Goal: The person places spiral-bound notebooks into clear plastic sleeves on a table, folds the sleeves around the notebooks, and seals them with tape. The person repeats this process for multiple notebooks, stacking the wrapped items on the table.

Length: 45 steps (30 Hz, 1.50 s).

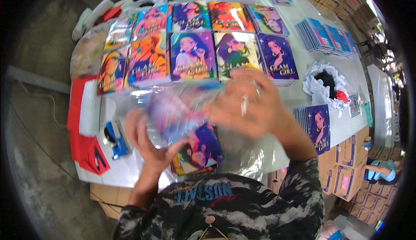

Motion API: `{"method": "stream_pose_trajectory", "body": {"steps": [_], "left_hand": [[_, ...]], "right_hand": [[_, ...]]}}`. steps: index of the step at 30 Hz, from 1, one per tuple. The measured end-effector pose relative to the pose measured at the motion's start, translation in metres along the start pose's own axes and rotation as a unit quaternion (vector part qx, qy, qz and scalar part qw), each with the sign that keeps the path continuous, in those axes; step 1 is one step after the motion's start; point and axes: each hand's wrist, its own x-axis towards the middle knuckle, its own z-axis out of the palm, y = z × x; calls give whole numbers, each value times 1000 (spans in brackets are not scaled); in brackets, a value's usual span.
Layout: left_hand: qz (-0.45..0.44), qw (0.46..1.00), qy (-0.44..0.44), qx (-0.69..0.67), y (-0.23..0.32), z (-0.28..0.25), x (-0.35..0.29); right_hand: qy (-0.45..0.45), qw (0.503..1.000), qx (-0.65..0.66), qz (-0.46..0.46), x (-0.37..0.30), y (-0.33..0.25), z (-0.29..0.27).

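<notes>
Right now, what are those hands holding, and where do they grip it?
A small illustrated booklet, left hand at its left edge, right hand blurred over its top; exact grip unclear.

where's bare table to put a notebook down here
Bare table lies between the notebook rows and the blue stacks, and at the near edge beyond the blue tape dispenser. The middle is crowded: both hands, plastic sleeves.

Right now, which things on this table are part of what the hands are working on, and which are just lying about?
In hand:
left hand and right hand, both blurred
clear plastic bag held between them
notebook under the hands

Lying about:
rows of notebooks at the back
blue tape dispenser
red cloth
crumpled white paper
cardboard boxes beside the table
</notes>
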Motion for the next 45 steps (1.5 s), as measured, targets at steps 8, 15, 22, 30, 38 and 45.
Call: {"method": "stream_pose_trajectory", "body": {"steps": [8,15,22,30,38,45], "left_hand": [[-398,878,-265,8,-57,14,-173],[-478,826,-268,-132,-37,19,-174],[-555,721,-115,-398,-19,-19,-152],[-348,782,-168,-490,-20,-48,-145],[-322,787,-109,-515,-15,-27,-152],[-406,764,-72,-496,1,-14,-186]], "right_hand": [[14,560,340,755,-163,-110,148],[-41,441,492,750,-146,-113,146],[129,624,467,613,-117,-181,131],[195,694,502,478,-116,-185,84],[209,729,447,475,-124,-189,95],[223,702,418,531,-128,-193,109]]}}
